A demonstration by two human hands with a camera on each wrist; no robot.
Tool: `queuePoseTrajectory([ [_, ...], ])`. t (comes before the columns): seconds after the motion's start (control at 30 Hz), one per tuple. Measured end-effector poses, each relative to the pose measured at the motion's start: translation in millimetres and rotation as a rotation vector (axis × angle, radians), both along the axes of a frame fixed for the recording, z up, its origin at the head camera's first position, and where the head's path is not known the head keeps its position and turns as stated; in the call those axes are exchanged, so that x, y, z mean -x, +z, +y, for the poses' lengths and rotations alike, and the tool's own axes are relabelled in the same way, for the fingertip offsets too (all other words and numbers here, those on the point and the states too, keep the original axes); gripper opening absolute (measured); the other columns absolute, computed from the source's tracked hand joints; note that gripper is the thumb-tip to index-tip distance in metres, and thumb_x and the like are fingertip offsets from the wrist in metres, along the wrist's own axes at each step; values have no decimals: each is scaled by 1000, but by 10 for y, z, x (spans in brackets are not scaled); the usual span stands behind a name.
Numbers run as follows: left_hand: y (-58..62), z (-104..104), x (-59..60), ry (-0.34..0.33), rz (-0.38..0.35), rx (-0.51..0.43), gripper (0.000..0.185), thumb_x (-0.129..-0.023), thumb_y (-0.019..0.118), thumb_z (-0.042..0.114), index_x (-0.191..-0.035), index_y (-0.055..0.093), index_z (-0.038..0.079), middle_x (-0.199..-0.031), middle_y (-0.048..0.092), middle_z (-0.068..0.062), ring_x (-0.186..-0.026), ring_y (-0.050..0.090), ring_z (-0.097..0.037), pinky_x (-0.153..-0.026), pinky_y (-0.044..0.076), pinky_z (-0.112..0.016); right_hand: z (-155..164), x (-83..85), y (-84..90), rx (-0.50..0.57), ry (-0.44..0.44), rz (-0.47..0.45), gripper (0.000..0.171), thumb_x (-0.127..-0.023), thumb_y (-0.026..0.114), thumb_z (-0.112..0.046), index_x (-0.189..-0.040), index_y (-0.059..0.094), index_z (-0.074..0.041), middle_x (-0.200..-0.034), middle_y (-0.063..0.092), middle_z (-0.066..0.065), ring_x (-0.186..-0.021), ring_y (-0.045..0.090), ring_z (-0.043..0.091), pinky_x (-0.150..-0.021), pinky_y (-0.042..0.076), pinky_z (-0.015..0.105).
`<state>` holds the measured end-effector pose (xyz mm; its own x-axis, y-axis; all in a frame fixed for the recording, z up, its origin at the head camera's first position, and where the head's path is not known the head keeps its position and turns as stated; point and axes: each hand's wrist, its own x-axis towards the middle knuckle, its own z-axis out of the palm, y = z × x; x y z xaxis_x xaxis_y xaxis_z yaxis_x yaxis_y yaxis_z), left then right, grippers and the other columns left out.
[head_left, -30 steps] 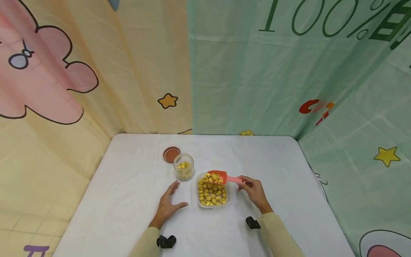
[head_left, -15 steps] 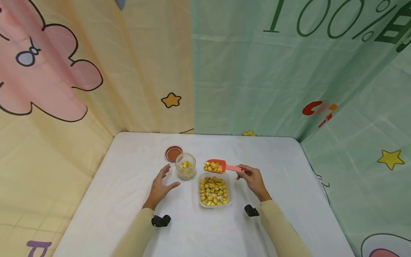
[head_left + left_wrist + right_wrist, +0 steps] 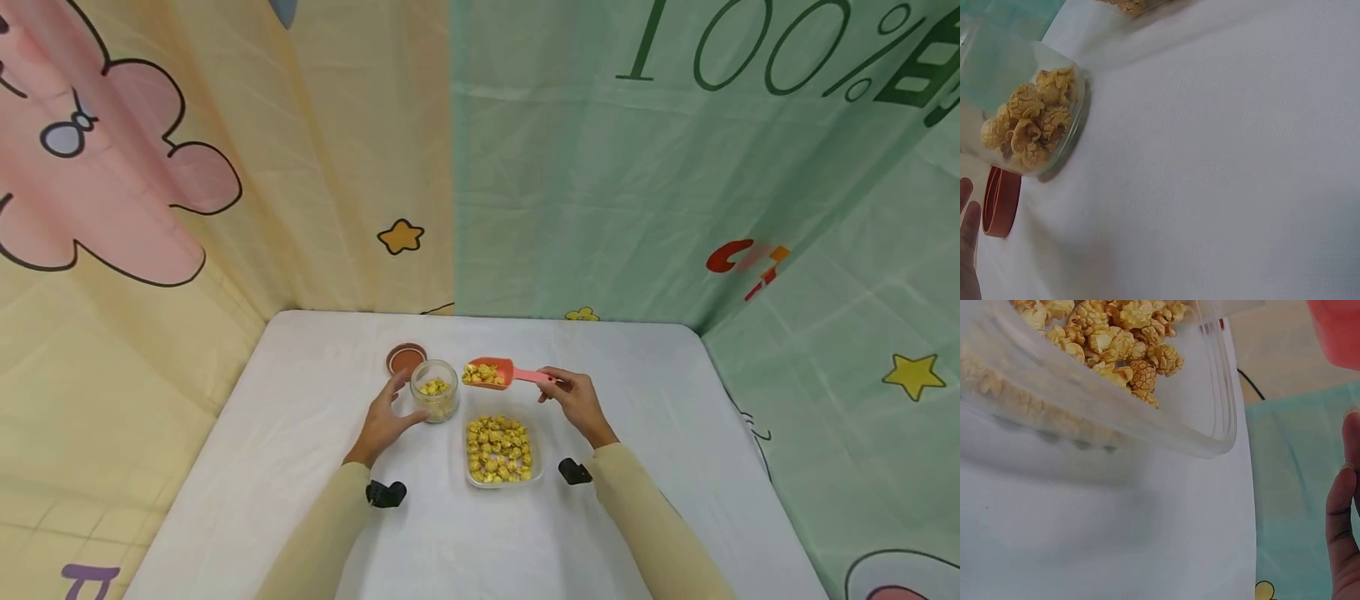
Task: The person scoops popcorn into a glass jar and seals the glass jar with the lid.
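Right grip [image 3: 579,402] pinching scoop [image 3: 507,373], left grip [image 3: 382,427] spread

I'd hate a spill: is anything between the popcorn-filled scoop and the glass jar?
Nothing visible stands between the scoop and the jar; in the head view, the left hand is on the jar's opposite side.

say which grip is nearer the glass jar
Left: the left grip is close beside the glass jar; the right grip is farther off to its right, holding the scoop.
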<state>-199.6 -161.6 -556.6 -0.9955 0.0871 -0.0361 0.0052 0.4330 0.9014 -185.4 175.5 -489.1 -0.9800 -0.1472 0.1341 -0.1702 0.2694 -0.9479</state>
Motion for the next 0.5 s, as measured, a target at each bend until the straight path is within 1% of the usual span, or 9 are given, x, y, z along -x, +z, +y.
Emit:
queuePoseTrajectory([
  [0.1, -1, 41, 20, 11, -25, 16, 94, -75, 84, 23, -150, 30, 10, -151, 36, -15, -139, 32, -33, -115, 29, -48, -38, 54, 7, 11, 1, -8, 21, -93, 61, -4, -110, 67, 7, -80, 65, 10, -74, 63, 40, -67, 51, 23],
  [0.17, -6, 59, 32, 14, -37, 21, 94, -75, 84, 24, -150, 30, 10, -152, 35, -15, -139, 32, -33, -115, 29, -49, -76, 74, 7, 21, 3, -13, 21, -93, 61, -5, -110, 67, 7, -79, 64, 7, -74, 63, 39, -67, 53, 26],
  [0.23, -11, 73, 40, 13, -42, 27, 93, -75, 84, 25, -150, 30, 12, -152, 36, -14, -139, 32, -33, -114, 30, -49, -116, 84, 7, 28, 19, -8, 22, -93, 61, -5, -110, 66, 8, -79, 64, 7, -74, 63, 40, -69, 55, 33],
  [0.33, -13, 90, 57, 9, -43, 15, 93, -75, 84, 26, -150, 32, 15, -151, 37, -12, -139, 32, -33, -114, 30, -49, -170, 109, 8, 34, 43, 16, 22, -93, 61, -4, -111, 66, 9, -80, 65, 7, -73, 64, 41, -71, 56, 37],
  [0.47, -4, 118, 83, 6, -47, 4, 94, -74, 84, 30, -150, 31, 16, -152, 37, -11, -139, 32, -34, -114, 30, -50, -229, 147, 25, 22, 54, 32, 23, -93, 60, -3, -111, 65, 10, -81, 66, 10, -73, 64, 42, -71, 56, 35],
  [0.5, -4, 126, 91, 5, -49, 5, 95, -74, 84, 31, -150, 31, 15, -152, 36, -12, -139, 32, -35, -114, 30, -51, -240, 156, 31, 19, 53, 29, 22, -93, 60, -3, -111, 65, 10, -81, 66, 10, -73, 63, 43, -72, 56, 37],
])
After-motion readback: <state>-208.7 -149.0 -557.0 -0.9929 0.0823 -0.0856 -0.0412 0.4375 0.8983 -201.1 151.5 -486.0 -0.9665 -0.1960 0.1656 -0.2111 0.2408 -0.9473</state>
